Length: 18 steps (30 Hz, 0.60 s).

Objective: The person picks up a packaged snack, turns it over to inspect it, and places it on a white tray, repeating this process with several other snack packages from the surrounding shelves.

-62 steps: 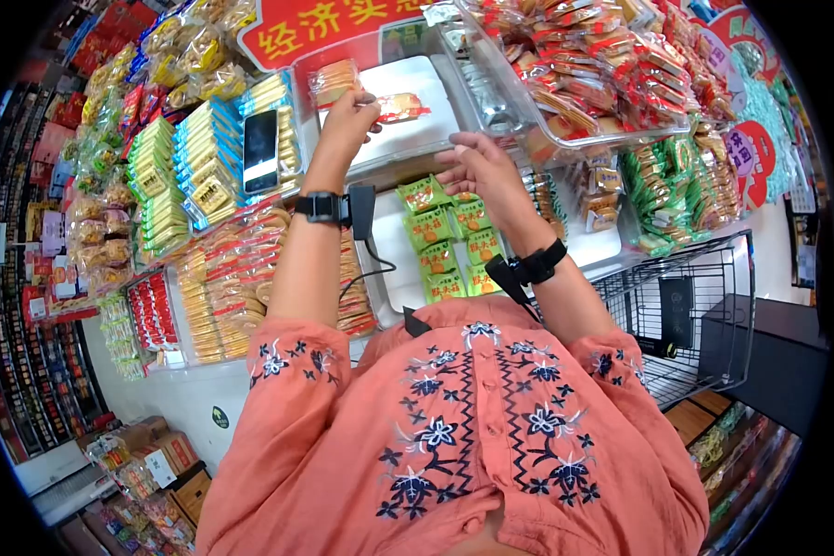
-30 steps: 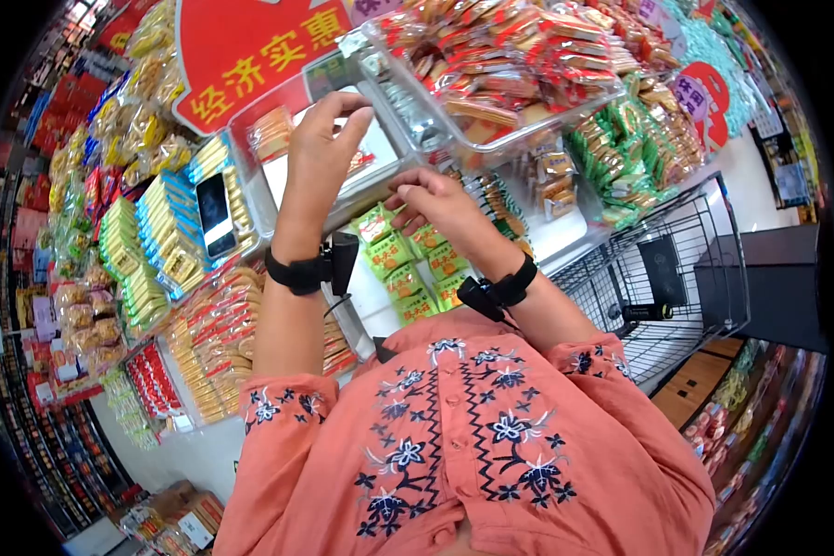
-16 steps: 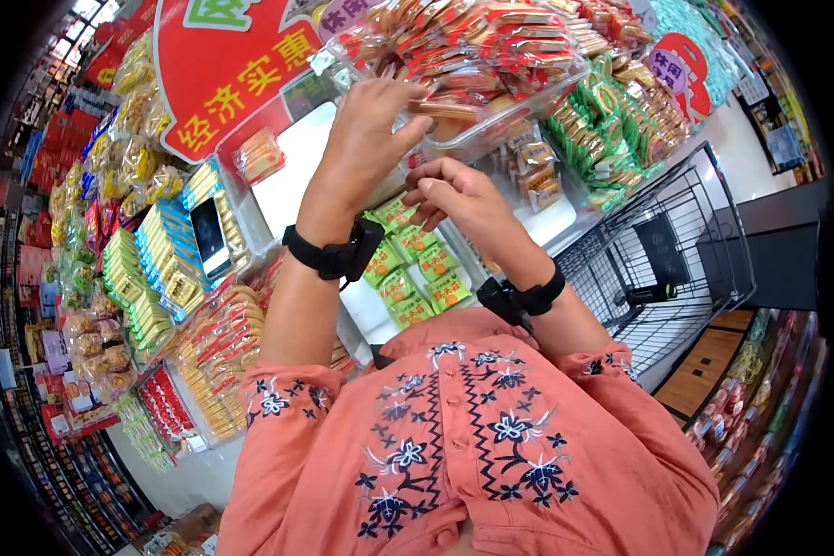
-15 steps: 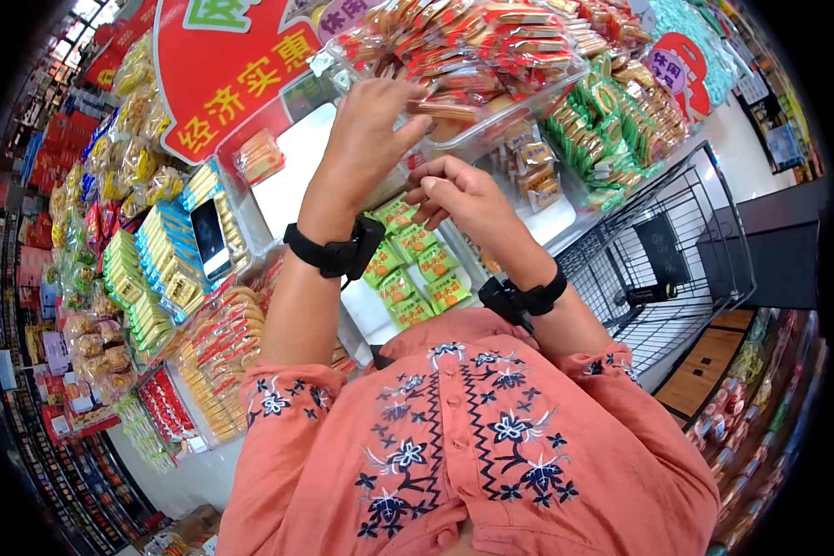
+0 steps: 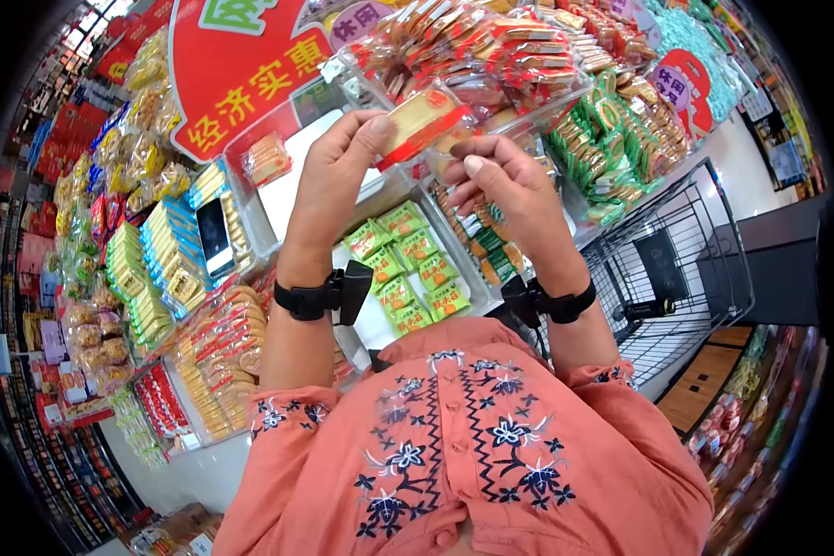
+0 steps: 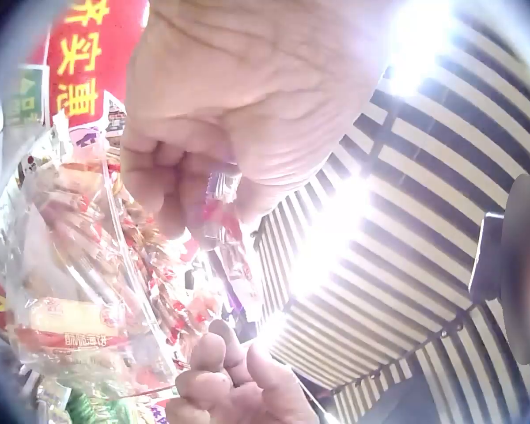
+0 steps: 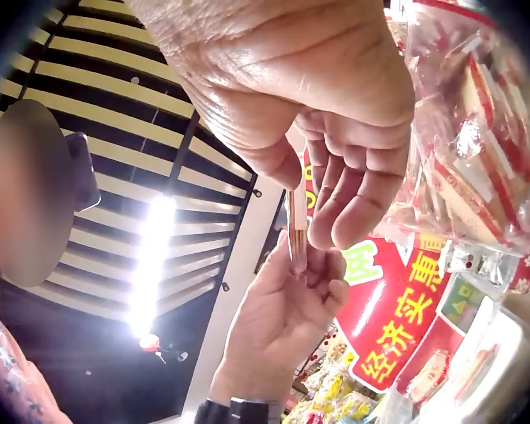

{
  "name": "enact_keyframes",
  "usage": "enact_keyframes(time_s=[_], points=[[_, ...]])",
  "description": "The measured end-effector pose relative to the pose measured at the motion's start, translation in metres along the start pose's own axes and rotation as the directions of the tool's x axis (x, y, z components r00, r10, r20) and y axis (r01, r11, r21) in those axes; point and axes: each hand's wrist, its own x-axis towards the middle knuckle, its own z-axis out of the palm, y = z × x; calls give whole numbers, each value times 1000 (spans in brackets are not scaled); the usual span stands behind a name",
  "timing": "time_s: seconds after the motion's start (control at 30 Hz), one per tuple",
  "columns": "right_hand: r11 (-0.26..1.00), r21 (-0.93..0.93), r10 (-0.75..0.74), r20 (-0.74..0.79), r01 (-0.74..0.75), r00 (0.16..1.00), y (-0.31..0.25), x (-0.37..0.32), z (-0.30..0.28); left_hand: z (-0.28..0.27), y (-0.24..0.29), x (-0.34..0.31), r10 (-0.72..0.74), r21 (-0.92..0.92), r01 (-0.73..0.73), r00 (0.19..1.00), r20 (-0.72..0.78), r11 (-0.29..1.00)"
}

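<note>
Between its thumb and fingers my left hand (image 5: 332, 181) pinches a flat biscuit packet (image 5: 423, 127), clear with a red band, held up in front of the heaped packets (image 5: 459, 46). In the right wrist view this packet is edge-on, rising from the left fingers. My right hand (image 5: 528, 195) is raised near the packet's far end, thumb and fingers loosely bent. In the left wrist view, the right fingertips (image 6: 210, 353) lie close below the packet's end. A white tray (image 5: 283, 199) with biscuit packets on it sits behind the left hand, which partly covers it.
Green packets (image 5: 408, 264) lie in a tray near my body. A phone (image 5: 215, 236) rests on packets at the left. A shopping cart (image 5: 667, 250) stands at the right. Red signs (image 5: 241, 83) rise behind the display.
My left hand has gone from the white tray to the heaped red packets and come back with a biscuit packet. My right hand has moved right and up toward that packet.
</note>
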Motion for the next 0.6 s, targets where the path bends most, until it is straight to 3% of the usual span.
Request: enact_keyframes(time_s=[0.3,0.6], points=[[995,78,56,87,-63,995,11,20,32,-27,-7,-43,-103,0,103,992,-77,995],[992,22,120,136,-124,983,28,36,53,-48,-22,-67,-166,-75,156,974,-154,985]])
